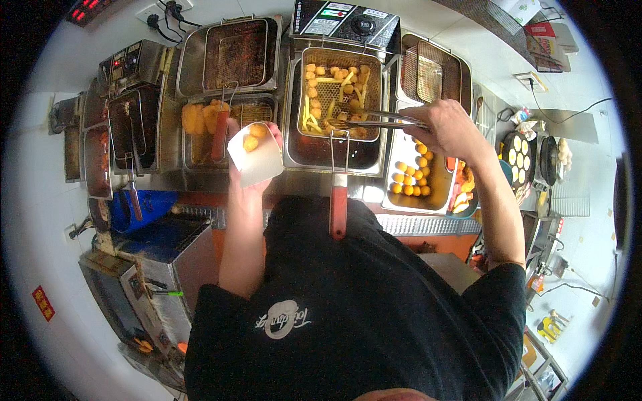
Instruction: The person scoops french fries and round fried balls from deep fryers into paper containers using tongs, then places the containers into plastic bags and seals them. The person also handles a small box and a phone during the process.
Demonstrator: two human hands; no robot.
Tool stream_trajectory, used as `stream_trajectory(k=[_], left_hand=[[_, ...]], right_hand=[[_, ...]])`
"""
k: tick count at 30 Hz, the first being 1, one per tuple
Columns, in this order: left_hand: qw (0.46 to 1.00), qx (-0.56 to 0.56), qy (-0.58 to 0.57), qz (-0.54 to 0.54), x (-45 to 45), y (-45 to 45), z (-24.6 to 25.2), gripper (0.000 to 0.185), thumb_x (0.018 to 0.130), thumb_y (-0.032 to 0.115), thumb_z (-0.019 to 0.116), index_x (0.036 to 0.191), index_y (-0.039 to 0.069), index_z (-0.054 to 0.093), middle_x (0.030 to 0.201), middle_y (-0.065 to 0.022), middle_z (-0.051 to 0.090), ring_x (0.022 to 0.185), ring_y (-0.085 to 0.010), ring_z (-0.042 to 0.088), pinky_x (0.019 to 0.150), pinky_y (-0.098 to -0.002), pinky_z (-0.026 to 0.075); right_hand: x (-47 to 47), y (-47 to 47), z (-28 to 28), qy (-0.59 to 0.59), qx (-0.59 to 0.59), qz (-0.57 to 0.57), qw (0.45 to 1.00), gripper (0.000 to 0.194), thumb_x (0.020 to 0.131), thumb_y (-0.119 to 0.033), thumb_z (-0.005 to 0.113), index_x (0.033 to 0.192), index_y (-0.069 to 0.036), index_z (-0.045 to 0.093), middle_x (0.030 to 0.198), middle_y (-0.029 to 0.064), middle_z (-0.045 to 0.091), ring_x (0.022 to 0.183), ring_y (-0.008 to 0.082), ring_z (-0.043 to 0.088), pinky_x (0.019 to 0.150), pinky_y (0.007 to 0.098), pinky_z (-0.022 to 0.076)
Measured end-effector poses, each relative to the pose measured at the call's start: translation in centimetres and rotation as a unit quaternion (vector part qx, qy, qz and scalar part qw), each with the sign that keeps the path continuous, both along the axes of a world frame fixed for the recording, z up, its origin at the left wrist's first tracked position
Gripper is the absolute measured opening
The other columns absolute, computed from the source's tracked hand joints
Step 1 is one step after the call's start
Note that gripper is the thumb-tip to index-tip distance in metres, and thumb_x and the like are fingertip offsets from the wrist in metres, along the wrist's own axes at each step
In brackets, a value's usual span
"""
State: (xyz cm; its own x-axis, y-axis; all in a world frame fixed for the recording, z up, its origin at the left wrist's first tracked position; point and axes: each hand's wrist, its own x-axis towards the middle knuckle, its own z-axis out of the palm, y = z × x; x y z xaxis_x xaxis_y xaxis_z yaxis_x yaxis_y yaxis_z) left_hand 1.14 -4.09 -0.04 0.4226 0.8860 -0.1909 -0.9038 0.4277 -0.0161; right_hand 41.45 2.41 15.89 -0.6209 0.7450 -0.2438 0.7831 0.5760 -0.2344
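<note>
My left hand [251,185] holds a white paper food container [257,159] with a few golden fried pieces [254,138] showing at its top. My right hand [446,128] grips metal tongs [381,120], whose tips reach down among the food in a wire fryer basket [341,92]. Fried nuggets [311,92] and French fries [307,113] lie in that basket, which is over the middle fryer. Its red handle [339,205] points towards my body. Whether the tongs pinch a piece cannot be told.
To the left, large fried pieces [198,118] sit in a second fryer, beside a red handle. At right, a steel tray [431,185] holds many orange balls [411,180]; a bowl of mixed food [464,188] adjoins it. Farther right is a round moulded pan [516,155]. A control box [346,25] stands behind the middle fryer.
</note>
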Motion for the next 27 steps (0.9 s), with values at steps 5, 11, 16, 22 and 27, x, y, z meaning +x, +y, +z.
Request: stream_trajectory(k=[5, 11, 16, 22, 27], left_hand=[[1.000, 0.007, 0.009, -0.010, 0.4, -0.3, 0.1, 0.074, 0.101, 0.063, 0.059, 0.114, -0.010, 0.067, 0.110, -0.0210, 0.067, 0.103, -0.0344, 0.070, 0.095, -0.0371, 0.063], [0.999, 0.027, 0.034, -0.009, 0.6, 0.1, 0.2, 0.078, 0.101, 0.068, 0.052, 0.117, -0.007, 0.067, 0.110, -0.0203, 0.068, 0.102, -0.0324, 0.071, 0.094, -0.0378, 0.062], [0.992, -0.004, 0.128, 0.003, 0.9, 0.4, 0.1, 0.077, 0.098, 0.071, 0.052, 0.118, -0.001, 0.069, 0.110, -0.0174, 0.073, 0.101, -0.0322, 0.072, 0.091, -0.0427, 0.062], [0.980, -0.068, 0.186, 0.024, 2.1, 1.2, 0.7, 0.075, 0.094, 0.074, 0.056, 0.118, 0.005, 0.070, 0.108, -0.0141, 0.076, 0.098, -0.0314, 0.074, 0.086, -0.0478, 0.063], [0.988, -0.047, 0.146, -0.003, 3.6, 1.8, 0.9, 0.076, 0.095, 0.075, 0.053, 0.119, 0.005, 0.071, 0.107, -0.0133, 0.076, 0.094, -0.0303, 0.075, 0.081, -0.0447, 0.063]], right_hand=[[0.6, 2.7, -1.0, 0.072, -0.028, 0.051, 0.996, 0.026, 0.095, -0.023, 0.073, 0.115, -0.008, 0.079, 0.083, 0.0136, 0.076, 0.075, 0.0321, 0.073, 0.073, 0.0424, 0.0576], [0.8, 3.1, -2.6, 0.074, -0.067, 0.029, 0.995, 0.027, 0.095, -0.023, 0.071, 0.117, -0.009, 0.078, 0.088, 0.0200, 0.074, 0.082, 0.0389, 0.071, 0.076, 0.0485, 0.0559], [1.6, 2.9, 0.6, 0.117, -0.034, 0.009, 0.992, 0.026, 0.096, -0.022, 0.072, 0.117, -0.008, 0.078, 0.092, 0.0188, 0.076, 0.083, 0.0372, 0.073, 0.076, 0.0459, 0.0573], [1.5, -0.7, 7.3, 0.238, -0.038, -0.089, 0.966, 0.036, 0.096, -0.018, 0.075, 0.124, 0.005, 0.074, 0.094, 0.0189, 0.078, 0.082, 0.0226, 0.075, 0.073, 0.0367, 0.0583], [-1.1, -3.3, 8.1, 0.212, -0.061, -0.039, 0.975, 0.030, 0.095, -0.014, 0.075, 0.120, 0.003, 0.075, 0.088, 0.0156, 0.076, 0.074, 0.0299, 0.072, 0.069, 0.0387, 0.0562]])
